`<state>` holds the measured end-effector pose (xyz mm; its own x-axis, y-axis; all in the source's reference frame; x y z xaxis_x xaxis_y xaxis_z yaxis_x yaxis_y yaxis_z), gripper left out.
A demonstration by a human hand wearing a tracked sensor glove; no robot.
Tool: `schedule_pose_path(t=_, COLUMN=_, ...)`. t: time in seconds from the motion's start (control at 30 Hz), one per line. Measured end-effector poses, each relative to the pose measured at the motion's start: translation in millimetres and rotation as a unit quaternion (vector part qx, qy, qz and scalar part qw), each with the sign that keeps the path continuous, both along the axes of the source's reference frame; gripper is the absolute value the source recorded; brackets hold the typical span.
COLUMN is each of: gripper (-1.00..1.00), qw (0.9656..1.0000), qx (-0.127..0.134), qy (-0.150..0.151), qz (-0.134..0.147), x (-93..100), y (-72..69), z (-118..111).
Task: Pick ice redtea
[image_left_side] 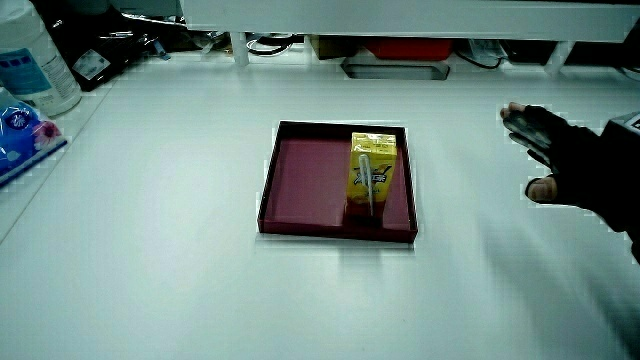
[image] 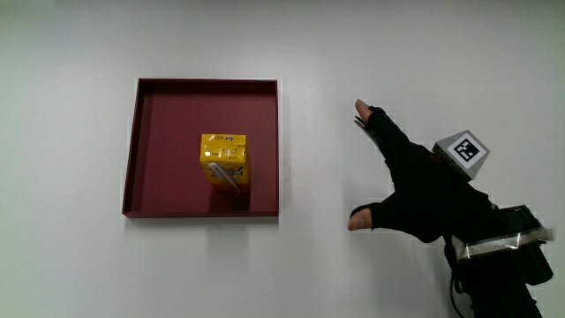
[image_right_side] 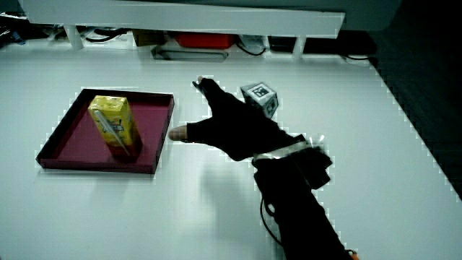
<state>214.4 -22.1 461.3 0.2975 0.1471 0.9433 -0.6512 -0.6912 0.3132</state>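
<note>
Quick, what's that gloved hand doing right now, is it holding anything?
Hand: open, fingers spread, holding nothing; it is over the bare table beside the red tray, apart from the yellow drink carton standing in the tray.

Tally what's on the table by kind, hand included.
Yellow drink carton with a straw on its side, standing in the tray: 1
Dark red square tray: 1
Black-gloved hand, fingers spread, over the table beside the tray: 1
Total: 3
</note>
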Motion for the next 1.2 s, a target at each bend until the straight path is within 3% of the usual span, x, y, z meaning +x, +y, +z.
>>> schedule_pose_path(t=0.2, gripper=0.0, qw=0.9996, qx=-0.025, qy=-0.001, qz=-0.01, x=-20.1, y=-4.4, z=5)
schedule_pose_path(t=0.3, gripper=0.0, qw=0.999, qx=-0.036, qy=0.018, qz=-0.018, x=-28.3, y=-7.7, z=13)
schedule_pose_path(t=0.37, gripper=0.0, qw=0.9988, qx=-0.046, qy=0.006, qz=-0.016, x=-38.6, y=-8.9, z=10)
schedule_pose_path(t=0.47, gripper=0.0, qw=0.9955, qx=-0.092, qy=0.013, qz=-0.018, x=-56.7, y=-8.0, z=3)
schedule_pose_path(t=0.5, gripper=0.0, qw=0.9966, qx=-0.078, qy=0.012, qz=-0.025, x=-59.8, y=-9.5, z=12)
schedule_pose_path(t=0.53, gripper=0.0, qw=0.9962, qx=-0.081, qy=-0.005, qz=-0.031, x=-66.0, y=-9.7, z=13)
schedule_pose_path(t=0.63, gripper=0.0, qw=0.9968, qx=-0.069, qy=0.002, qz=-0.041, x=-77.5, y=-11.8, z=25)
schedule_pose_path(t=0.77, gripper=0.0, qw=0.9961, qx=-0.071, qy=-0.012, qz=-0.05, x=-94.9, y=-13.5, z=30)
schedule_pose_path(t=0.83, gripper=0.0, qw=0.9949, qx=-0.089, qy=-0.006, qz=-0.048, x=-103.9, y=-13.4, z=32)
schedule_pose_path(t=0.97, gripper=0.0, qw=0.9953, qx=-0.072, qy=-0.035, qz=-0.054, x=-119.9, y=-16.5, z=44)
schedule_pose_path(t=1.2, gripper=0.0, qw=0.9947, qx=-0.075, qy=-0.041, qz=-0.056, x=-142.3, y=-20.8, z=52)
